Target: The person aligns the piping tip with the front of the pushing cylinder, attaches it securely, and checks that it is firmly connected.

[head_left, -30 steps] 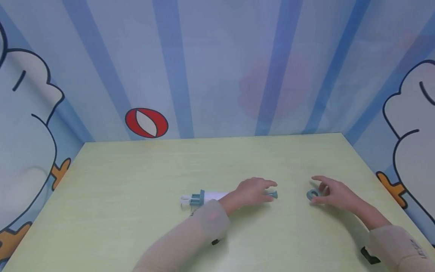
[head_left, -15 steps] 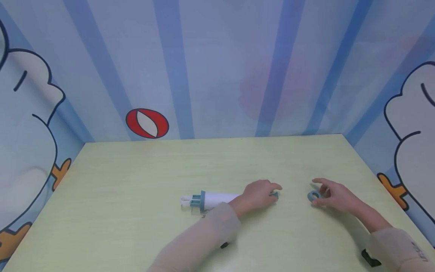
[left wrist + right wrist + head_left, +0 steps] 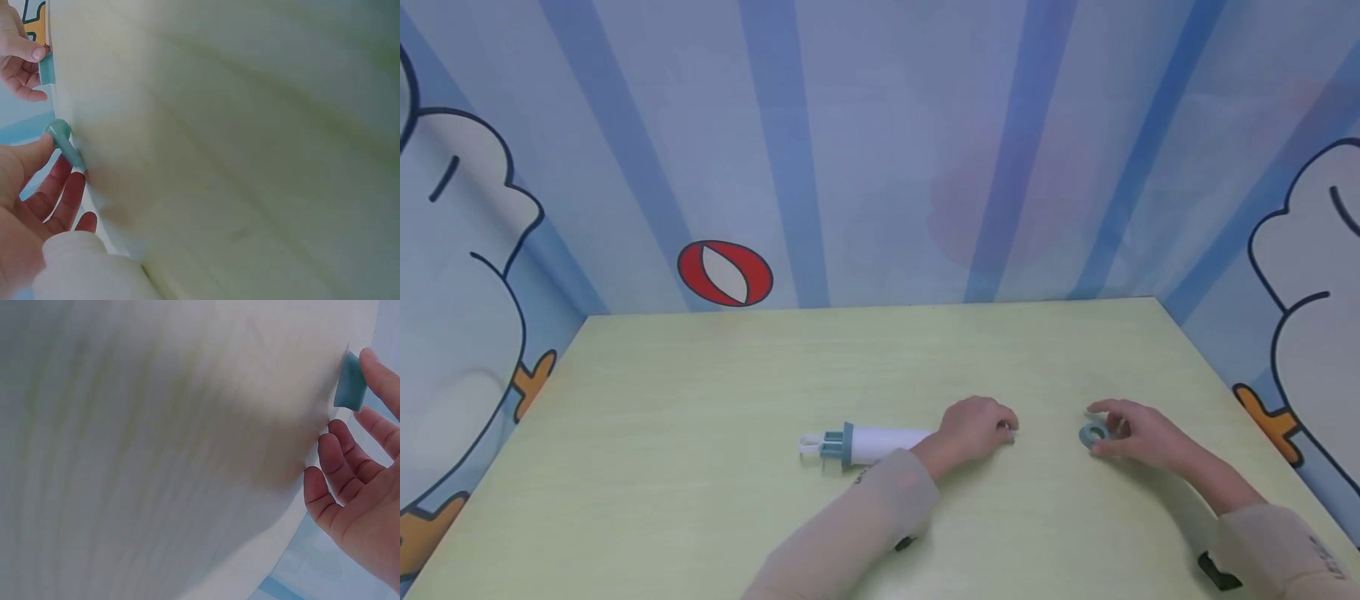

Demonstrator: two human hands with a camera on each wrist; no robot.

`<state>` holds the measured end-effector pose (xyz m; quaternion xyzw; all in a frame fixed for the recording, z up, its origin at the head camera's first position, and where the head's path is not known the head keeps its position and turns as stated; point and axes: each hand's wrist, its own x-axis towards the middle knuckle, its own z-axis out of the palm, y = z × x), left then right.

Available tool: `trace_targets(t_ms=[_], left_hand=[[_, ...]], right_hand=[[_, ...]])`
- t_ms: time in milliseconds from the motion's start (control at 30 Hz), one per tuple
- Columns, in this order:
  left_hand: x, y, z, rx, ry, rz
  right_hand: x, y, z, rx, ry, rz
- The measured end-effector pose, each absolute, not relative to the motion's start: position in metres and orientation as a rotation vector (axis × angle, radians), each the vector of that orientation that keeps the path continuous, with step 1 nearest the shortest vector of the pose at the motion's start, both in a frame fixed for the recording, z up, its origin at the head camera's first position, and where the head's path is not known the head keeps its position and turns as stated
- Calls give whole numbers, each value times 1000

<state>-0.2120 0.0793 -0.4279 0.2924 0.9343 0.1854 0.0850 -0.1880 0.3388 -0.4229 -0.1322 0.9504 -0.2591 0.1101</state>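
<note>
In the head view a white tube (image 3: 880,443) lies across the table with teal fittings at its left end and a small teal tip at the right. The left hand (image 3: 970,429) reaches over that right end, fingers curled at the tip. The left wrist view has its thumb against a round teal knob (image 3: 59,131), the other fingers bent behind. Over the table at the right, the right hand (image 3: 1142,433) has its thumb touching a teal ring (image 3: 1094,433); its index finger stays raised and bent beyond the ring. In the right wrist view the ring (image 3: 352,382) appears edge-on beside the thumb.
A pale yellow-green table (image 3: 700,375) carries these things. Behind it stands a blue striped backdrop (image 3: 895,150) with a printed red and white ball (image 3: 725,273); printed white cloud-like shapes flank both sides. A white rounded object (image 3: 87,269) is low in the left wrist view.
The left hand has shifted right along the tube, and its extended index finger has curled down over the teal tip. The right hand and ring have barely moved.
</note>
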Motion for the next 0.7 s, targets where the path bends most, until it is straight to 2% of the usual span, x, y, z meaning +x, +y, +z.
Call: trace_targets(t_ms=[700], left_hand=[[-212, 77, -411, 882, 2746, 734]], right_hand=[[-188, 338, -422, -430, 2796, -761]])
